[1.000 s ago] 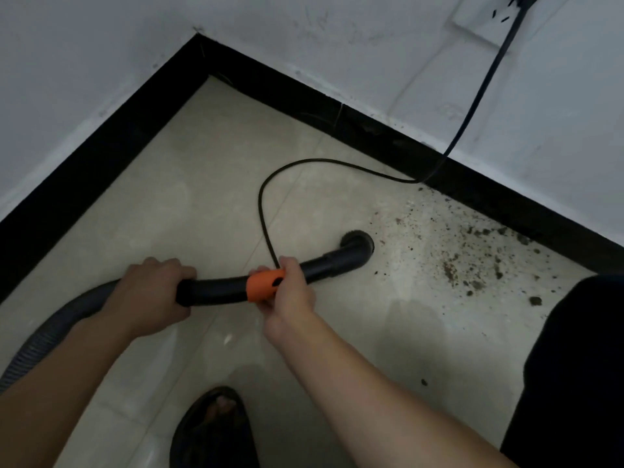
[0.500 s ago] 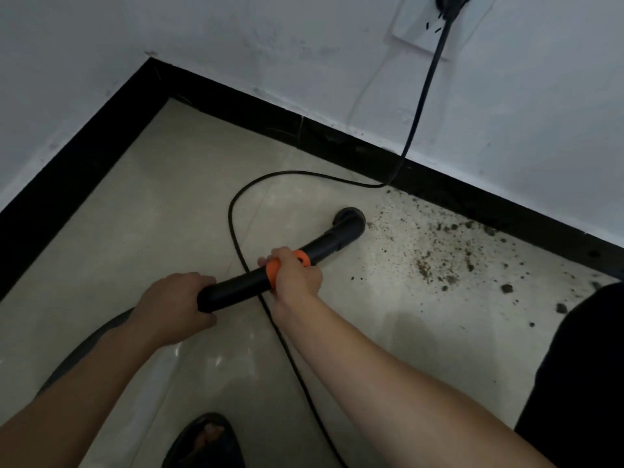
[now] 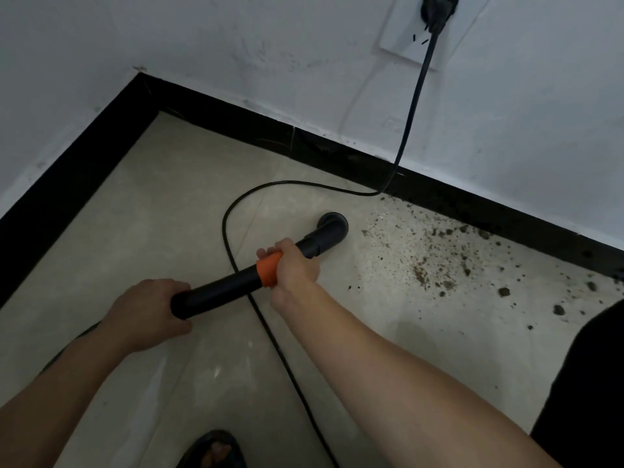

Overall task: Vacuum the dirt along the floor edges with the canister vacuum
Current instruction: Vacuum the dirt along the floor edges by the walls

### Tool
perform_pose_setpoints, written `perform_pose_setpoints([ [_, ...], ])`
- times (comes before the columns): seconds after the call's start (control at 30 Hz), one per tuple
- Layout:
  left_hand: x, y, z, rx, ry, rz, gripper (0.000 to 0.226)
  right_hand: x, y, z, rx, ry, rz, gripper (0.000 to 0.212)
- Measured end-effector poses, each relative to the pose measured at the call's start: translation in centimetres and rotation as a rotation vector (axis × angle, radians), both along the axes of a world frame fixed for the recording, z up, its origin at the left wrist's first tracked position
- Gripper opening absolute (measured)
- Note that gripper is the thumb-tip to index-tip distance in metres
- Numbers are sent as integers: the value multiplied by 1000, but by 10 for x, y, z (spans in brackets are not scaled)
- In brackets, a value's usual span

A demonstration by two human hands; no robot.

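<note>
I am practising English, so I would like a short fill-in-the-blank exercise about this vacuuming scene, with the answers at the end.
1. The right hand grips the wand at its ____ band.
2. The power cord is plugged into a socket on the ____.
3. The dirt lies to the ____ of the nozzle.
Missing words: orange; wall; right.

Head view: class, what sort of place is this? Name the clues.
Likely a corner of an indoor room, perhaps a home: pale floor tiles, black skirting meeting at the corner, and a white wall socket with a cord plugged in.
</note>
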State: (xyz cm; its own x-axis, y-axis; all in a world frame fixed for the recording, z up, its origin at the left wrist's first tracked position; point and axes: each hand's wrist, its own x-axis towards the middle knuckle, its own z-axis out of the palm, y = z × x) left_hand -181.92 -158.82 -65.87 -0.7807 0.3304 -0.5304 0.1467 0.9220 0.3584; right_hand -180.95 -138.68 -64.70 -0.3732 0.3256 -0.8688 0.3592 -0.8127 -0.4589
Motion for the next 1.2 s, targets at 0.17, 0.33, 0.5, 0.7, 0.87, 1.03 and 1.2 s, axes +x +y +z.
perform_pose_setpoints([
  [0.17, -5, -2, -3, -19, 37, -73, 25, 12, -36, -2, -95, -21, -72, 9],
  [0.33, 10, -55, -21, -26, 21, -103, 55, 42, -76, -5, -234, -65, -130, 16],
  [0.5, 19, -97, -42, -97, -20, -240, 69, 81, -95, 0, -301, -155, -42, 23],
  [0.7, 20, -19, -7, -90, -33, -291, 35, 88, -45, 2, -240, -118, -18, 22],
  [0.87, 22, 17, -4, -257, 46, -383, 32, 103, -22, -5, -275, -107, -6, 26],
  [1.03, 32, -14, -1, -362, -15, -314, 32, 105, -51, -12, -325, -105, 41, 38],
  [1.2, 43, 45, 2, -160, 41, -166, 21, 73, 16, -1, -170, -26, 67, 22],
])
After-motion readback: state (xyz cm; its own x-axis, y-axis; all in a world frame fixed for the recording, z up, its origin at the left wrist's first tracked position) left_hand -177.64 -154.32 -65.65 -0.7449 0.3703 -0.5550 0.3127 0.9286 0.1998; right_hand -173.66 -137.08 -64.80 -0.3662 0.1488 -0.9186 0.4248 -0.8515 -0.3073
